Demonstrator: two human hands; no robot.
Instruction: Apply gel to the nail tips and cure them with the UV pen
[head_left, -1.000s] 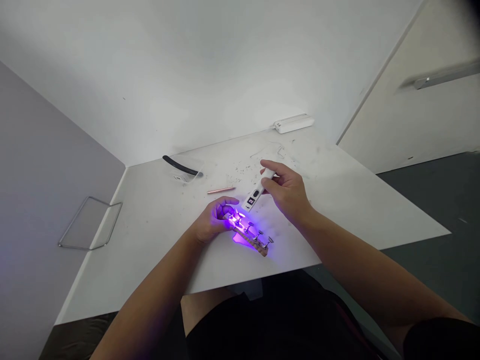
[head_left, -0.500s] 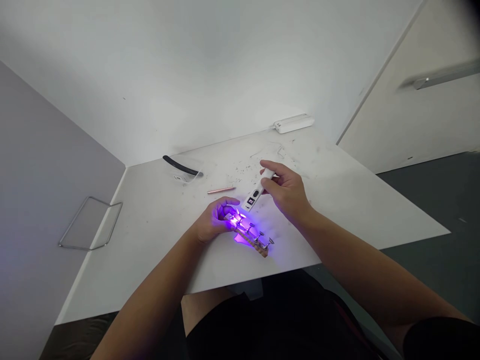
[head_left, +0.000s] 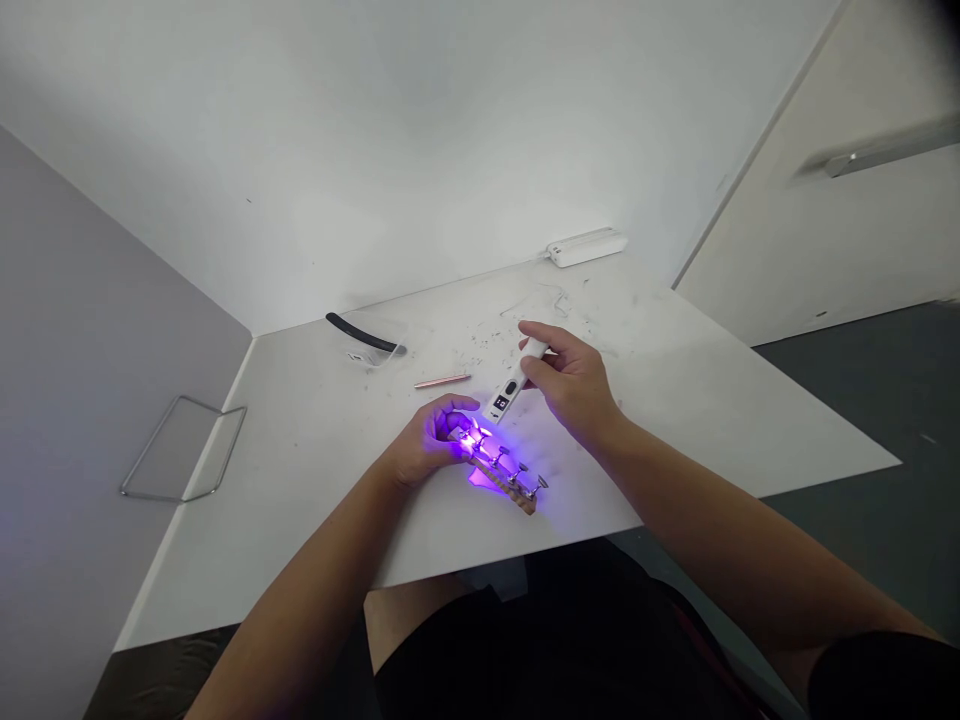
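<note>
My left hand (head_left: 433,440) grips the far left end of a narrow stand (head_left: 523,503) with a row of several small metal posts. Between the fingers and thumb of my right hand (head_left: 574,385) is a white pen-shaped lamp (head_left: 512,388) with a black button and a small lit display. The lamp's lower end is just above the stand's left part, and violet light falls on the posts, my left fingertips and the table beneath. What sits on top of the posts is hard to make out in the glare.
On the white table (head_left: 300,450) lie a pink pen-like stick (head_left: 442,381), a curved black file (head_left: 364,334) beside a clear plastic piece (head_left: 373,357), and dark specks. A white power strip (head_left: 587,247) stands at the back. A wire frame (head_left: 241,435) is at the left edge.
The number on the lamp's display has changed. Both hands, the lamp and the stand have hardly moved.
</note>
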